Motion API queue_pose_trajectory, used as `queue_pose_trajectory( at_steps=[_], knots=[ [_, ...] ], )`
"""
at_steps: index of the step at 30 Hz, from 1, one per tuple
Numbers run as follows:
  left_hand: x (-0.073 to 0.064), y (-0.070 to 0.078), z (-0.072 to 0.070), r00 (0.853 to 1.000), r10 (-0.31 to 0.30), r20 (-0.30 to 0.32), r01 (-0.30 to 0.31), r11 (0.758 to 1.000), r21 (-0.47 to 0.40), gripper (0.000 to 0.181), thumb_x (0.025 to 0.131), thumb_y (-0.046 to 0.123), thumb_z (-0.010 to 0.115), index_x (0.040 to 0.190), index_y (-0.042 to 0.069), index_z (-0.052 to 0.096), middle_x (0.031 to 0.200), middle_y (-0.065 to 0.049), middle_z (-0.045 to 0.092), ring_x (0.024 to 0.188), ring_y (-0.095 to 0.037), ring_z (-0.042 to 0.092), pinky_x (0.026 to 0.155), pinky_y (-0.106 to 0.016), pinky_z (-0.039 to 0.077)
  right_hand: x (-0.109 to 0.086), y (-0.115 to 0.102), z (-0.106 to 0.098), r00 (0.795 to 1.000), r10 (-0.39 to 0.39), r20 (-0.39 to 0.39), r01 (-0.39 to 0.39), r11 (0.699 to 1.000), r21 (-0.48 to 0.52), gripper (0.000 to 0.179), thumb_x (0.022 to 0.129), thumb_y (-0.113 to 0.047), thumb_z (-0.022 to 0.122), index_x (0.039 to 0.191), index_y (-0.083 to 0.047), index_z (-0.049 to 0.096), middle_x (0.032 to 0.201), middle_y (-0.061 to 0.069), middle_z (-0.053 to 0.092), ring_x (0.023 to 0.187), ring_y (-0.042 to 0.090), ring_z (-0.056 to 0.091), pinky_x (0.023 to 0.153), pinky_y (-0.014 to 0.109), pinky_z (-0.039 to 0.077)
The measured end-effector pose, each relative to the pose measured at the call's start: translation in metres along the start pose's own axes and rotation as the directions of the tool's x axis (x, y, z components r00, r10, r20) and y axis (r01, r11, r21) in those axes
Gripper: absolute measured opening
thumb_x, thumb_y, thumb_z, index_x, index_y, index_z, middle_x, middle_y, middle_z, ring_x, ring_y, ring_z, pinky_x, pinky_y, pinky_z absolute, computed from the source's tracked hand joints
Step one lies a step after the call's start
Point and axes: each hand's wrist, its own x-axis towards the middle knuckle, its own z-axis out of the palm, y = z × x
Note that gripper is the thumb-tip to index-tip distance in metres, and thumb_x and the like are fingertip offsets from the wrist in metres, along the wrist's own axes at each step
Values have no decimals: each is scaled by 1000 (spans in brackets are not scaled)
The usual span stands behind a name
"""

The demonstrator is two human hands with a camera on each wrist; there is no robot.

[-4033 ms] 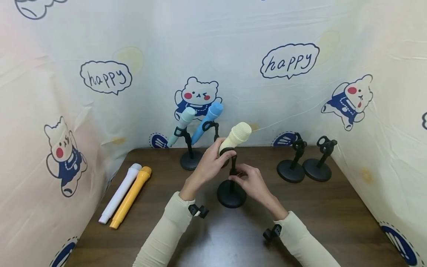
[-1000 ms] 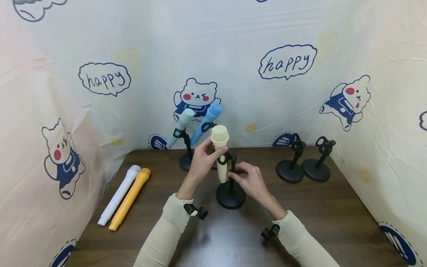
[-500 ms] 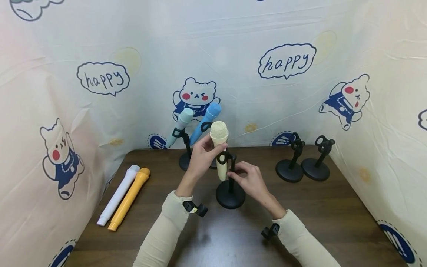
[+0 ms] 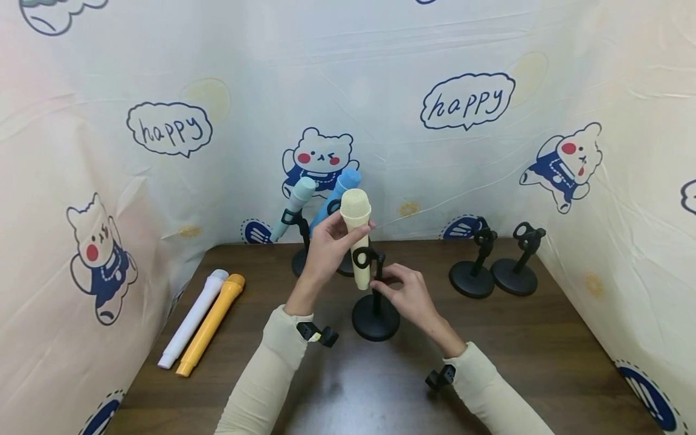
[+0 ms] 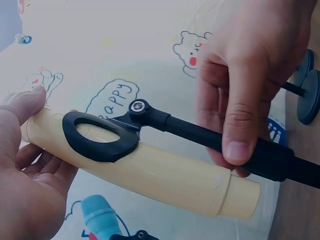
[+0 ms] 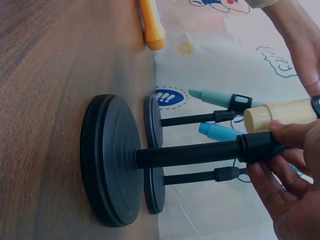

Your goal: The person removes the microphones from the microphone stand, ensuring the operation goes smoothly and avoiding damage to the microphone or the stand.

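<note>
2 bare stands [image 4: 472,279] sit by the wooden table [image 4: 375,389]'s far edge, before printed cloth [image 4: 380,78]. Well apart, the left hand [image 4: 328,249] grips the cream microphone [image 4: 356,206], seemingly behind a black stand [image 4: 376,323]'s ring [image 5: 102,153]; the right hand [image 4: 409,295] pinches its post [image 6: 190,154].

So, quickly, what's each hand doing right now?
Left hand: closed, holding the cream-coloured round-headed microphone.
Right hand: closed, pinching the round-based black microphone stand partway up.
</note>
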Motion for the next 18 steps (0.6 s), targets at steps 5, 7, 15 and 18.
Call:
queue_pose_trajectory(
  at_steps=[5,7,15,18],
  knots=[
    [3,5,1,1000,6,-19,-6,1000,12,40,102,19,75,140,10,65,124,-17,77,117,-25,74,109,-50,54,0,0,0,1000,13,3,-13,1000,5,16,91,-13,86,103,-4,80,97,4,78,89,19,77,82,49,66],
    [5,6,1,1000,2,-30,-2,1000,9,42,101,19,75,141,10,65,128,-18,75,117,-27,74,109,-51,54,0,-1,0,1000,15,3,-15,1000,6,15,91,-13,86,103,-5,80,97,3,78,89,19,77,82,50,66],
    [11,15,2,996,20,-83,-20,1000,2,46,100,23,77,142,10,64,131,-15,74,115,-25,75,110,-49,55,0,-1,0,1000,13,2,-13,1000,7,15,91,-12,87,102,-6,80,96,2,79,89,18,77,81,39,66],
    [14,19,1,996,36,-86,-36,999,4,47,99,22,78,143,10,64,129,-16,75,112,-25,76,108,-49,55,0,-1,0,1000,18,5,-18,1000,6,16,91,-13,87,103,-5,80,97,2,79,88,17,77,81,38,66]
  ],
)
